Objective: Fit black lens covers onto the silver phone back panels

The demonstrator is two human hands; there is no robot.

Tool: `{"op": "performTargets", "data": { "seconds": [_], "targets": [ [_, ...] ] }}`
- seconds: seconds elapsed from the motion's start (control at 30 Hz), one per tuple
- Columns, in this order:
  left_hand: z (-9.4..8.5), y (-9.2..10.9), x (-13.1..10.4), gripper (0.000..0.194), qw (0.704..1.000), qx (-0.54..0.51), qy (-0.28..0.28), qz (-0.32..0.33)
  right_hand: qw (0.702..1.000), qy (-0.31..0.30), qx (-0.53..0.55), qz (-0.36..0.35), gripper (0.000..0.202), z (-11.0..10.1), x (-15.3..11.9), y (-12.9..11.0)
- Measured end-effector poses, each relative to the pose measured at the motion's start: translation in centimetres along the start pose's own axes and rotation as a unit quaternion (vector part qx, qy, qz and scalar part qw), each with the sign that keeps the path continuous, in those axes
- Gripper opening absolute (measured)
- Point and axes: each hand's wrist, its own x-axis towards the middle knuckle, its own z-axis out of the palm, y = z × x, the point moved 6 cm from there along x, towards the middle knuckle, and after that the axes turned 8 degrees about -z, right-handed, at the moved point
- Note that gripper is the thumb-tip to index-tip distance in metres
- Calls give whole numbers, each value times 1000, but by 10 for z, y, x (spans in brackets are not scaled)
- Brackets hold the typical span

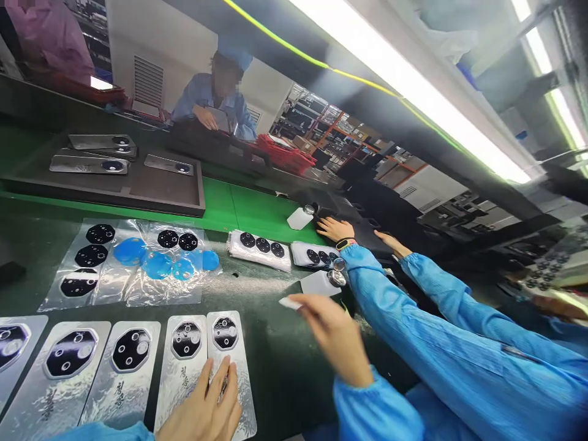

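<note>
My left hand lies with its fingers stretched out over the two rightmost silver phone back covers. Each cover has a black octagonal camera plate, and more of them form a row to the left. My right hand, slightly blurred, pinches a small white wipe above the dark mat. Just beyond it stands a white pump bottle with a metal top. Black round camera films and blue round films lie on transparent plastic sheets at the left.
A co-worker's hands reach over black trays at the right. Stacks of packed camera films and a second white bottle sit mid-bench. A raised-edge dark tray holds several phone covers at the back left.
</note>
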Motion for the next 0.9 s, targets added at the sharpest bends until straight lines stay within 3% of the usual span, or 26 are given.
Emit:
{"op": "performTargets", "data": {
  "seconds": [0.1,0.23,0.9],
  "targets": [
    [2,-2,0,43,999,-24,-24,3,991,-40,131,-11,26,46,-15,-53],
    [7,-2,-1,45,997,-56,-56,6,988,-19,153,-7,24,65,-31,-86],
    [-9,-3,6,24,1000,-13,19,-21,994,-17,0,-109,31,57,-27,-108]
  ]
}}
